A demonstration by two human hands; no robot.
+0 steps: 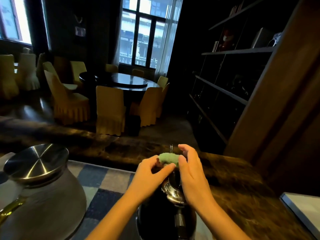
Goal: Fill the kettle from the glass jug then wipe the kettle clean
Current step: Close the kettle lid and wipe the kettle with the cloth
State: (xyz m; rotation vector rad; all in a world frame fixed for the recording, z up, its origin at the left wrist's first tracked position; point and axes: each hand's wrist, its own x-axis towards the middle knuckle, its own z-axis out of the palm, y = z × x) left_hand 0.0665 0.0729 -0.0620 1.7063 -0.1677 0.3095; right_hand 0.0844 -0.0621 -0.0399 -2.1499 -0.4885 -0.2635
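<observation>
**Green cloth bunched above the kettle, ready for wiping**

Far left: a broad grey vessel (pixel 43 196) under a steel lid (pixel 36 161), standing on a checked mat (pixel 107 184) over the dark worktop (pixel 239 187). Probably no part in this job. Glass jug not made out for certain anywhere; only a yellowish glint at the bottom-left edge, too cropped to name.

Centre: left hand (pixel 152 170), fingers curled and thumb stretched rightward, pinching the left end of a green cloth (pixel 167 158). Just beside it, right hand (pixel 192 179), thumb pressed to the cloth's right end, fingers arched and slightly spread over the far side. Cloth wadded into a short roll, long axis running left to right between the 2 hands, held above the kettle (pixel 162 220).

Kettle directly below the cloth and nearer the body: dark round belly low in view, bright metal top (pixel 173 193) showing between the wrists. Both hands about equally near, the right overlapping the metal top, so probably handier for steadying, leaving the wiping to the left. Filling likely finished, wiping now in hand. Next move, at a guess: straight down and back toward the body, cloth onto the metal top.

Far right: dark shelving (pixel 233 51) and a pale tray edge (pixel 304 207).
</observation>
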